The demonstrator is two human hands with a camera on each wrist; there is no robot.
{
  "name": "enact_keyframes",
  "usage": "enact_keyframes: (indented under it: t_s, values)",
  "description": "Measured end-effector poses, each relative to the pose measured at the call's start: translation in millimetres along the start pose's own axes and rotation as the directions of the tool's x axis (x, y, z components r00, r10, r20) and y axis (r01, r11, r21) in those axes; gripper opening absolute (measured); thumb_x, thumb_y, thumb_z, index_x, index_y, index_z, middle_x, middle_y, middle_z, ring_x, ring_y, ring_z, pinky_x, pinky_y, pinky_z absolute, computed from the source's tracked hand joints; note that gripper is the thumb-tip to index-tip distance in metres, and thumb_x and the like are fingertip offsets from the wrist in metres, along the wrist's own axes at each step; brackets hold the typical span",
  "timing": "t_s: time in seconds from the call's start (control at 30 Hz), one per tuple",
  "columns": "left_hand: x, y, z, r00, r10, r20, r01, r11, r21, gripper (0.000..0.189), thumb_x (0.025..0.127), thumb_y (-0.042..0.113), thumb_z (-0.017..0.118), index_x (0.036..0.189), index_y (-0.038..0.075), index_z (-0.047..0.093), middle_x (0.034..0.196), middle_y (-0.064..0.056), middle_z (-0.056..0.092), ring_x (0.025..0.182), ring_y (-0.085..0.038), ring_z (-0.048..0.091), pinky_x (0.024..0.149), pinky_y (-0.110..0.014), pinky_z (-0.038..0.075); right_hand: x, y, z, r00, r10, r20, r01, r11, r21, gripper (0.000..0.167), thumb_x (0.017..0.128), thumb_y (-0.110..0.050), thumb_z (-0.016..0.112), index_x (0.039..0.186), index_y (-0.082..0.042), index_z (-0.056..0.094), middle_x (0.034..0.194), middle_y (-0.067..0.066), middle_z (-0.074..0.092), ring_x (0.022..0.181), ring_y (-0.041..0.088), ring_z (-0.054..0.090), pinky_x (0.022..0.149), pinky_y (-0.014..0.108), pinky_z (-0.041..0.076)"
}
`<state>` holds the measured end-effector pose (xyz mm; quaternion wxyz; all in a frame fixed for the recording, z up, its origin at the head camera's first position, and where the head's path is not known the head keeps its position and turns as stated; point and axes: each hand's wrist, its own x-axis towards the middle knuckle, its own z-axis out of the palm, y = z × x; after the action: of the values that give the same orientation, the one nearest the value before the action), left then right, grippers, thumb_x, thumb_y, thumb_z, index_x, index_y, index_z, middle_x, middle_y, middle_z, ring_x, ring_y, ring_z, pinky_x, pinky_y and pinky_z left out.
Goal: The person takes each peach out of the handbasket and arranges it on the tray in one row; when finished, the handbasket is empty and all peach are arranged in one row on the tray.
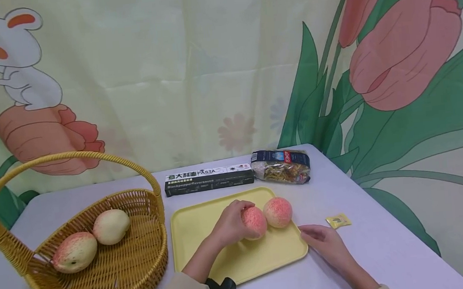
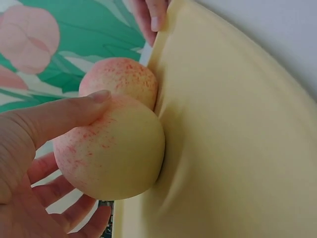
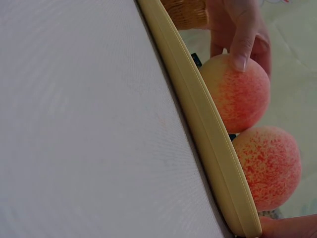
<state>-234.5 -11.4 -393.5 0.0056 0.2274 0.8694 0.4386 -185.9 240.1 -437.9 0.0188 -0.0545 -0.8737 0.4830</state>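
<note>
My left hand (image 1: 231, 226) grips a pink and cream peach (image 1: 255, 223) on the yellow tray (image 1: 198, 247). In the left wrist view its thumb lies on top of the peach, with the other fingers spread around the far side. A second peach (image 1: 278, 212) sits against the first, near the tray's right edge. My right hand (image 1: 325, 241) is at the tray's right rim, fingertips touching the edge and fingers fairly straight. In the right wrist view only a small part of that hand shows by the tray's corner.
To the left stands a wicker basket (image 1: 163, 254) with a tall handle, holding a mango-like fruit (image 1: 75, 252) and a pale peach-like fruit (image 1: 112, 227). Behind the tray lie a black pasta box (image 1: 209, 180) and a pasta bag (image 1: 281, 166). A small yellow packet (image 1: 338, 220) lies right.
</note>
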Motion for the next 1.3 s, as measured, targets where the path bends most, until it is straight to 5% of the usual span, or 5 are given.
enact_keyframes:
  t_s: [0.23,0.4,0.67,1.0,1.3]
  values:
    - [-9.9,3.5,7.9,0.999,-0.019,-0.037,0.021,0.998,0.063,0.072,0.066,0.022,0.080,0.128,0.005,0.048,0.124,-0.013,0.048,0.112,-0.033,0.042,0.084,-0.046,0.043,0.5,-0.2,-1.0,1.000,0.015,0.007,-0.015,1.000,-0.002,0.029,0.087,-0.013,0.062,0.110,0.004,0.062,0.104,0.015,0.064,0.099,0.027,0.059,0.083,0.038,0.048]
    - [-21.5,12.1,-4.6,0.997,-0.056,-0.058,0.057,0.998,0.019,0.080,0.068,0.028,0.080,0.134,0.007,0.040,0.134,-0.016,0.037,0.122,-0.035,0.031,0.089,-0.051,0.037,2.1,1.6,-1.1,1.000,0.024,0.010,-0.023,0.999,-0.026,0.029,0.087,-0.015,0.062,0.111,0.002,0.062,0.105,0.014,0.064,0.100,0.028,0.058,0.083,0.038,0.047]
    - [-40.2,24.6,-57.2,0.997,-0.013,-0.082,0.013,1.000,-0.002,0.067,0.078,0.027,0.073,0.135,0.011,0.042,0.137,-0.010,0.037,0.125,-0.030,0.032,0.092,-0.054,0.035,1.3,3.1,-2.9,1.000,0.001,0.021,-0.001,1.000,-0.003,0.030,0.087,-0.013,0.062,0.112,0.004,0.061,0.105,0.016,0.064,0.100,0.027,0.059,0.084,0.039,0.047]
    - [-75.4,36.3,-140.2,0.995,0.046,-0.091,-0.044,0.999,0.020,0.052,0.084,0.030,0.068,0.129,0.013,0.049,0.128,-0.003,0.050,0.117,-0.026,0.044,0.093,-0.051,0.035,2.7,3.6,-1.2,1.000,0.014,0.026,-0.014,1.000,0.003,0.030,0.087,-0.014,0.062,0.112,0.003,0.061,0.105,0.015,0.064,0.099,0.025,0.059,0.083,0.036,0.048]
    - [-96.4,30.7,-191.9,0.989,0.125,-0.082,-0.123,0.992,0.029,0.044,0.083,0.026,0.069,0.123,0.015,0.054,0.120,0.005,0.054,0.109,-0.015,0.050,0.089,-0.041,0.042,3.9,5.3,-0.3,1.000,0.016,0.022,-0.016,1.000,0.012,0.030,0.087,-0.014,0.062,0.111,0.002,0.062,0.106,0.015,0.064,0.100,0.027,0.058,0.085,0.038,0.047]
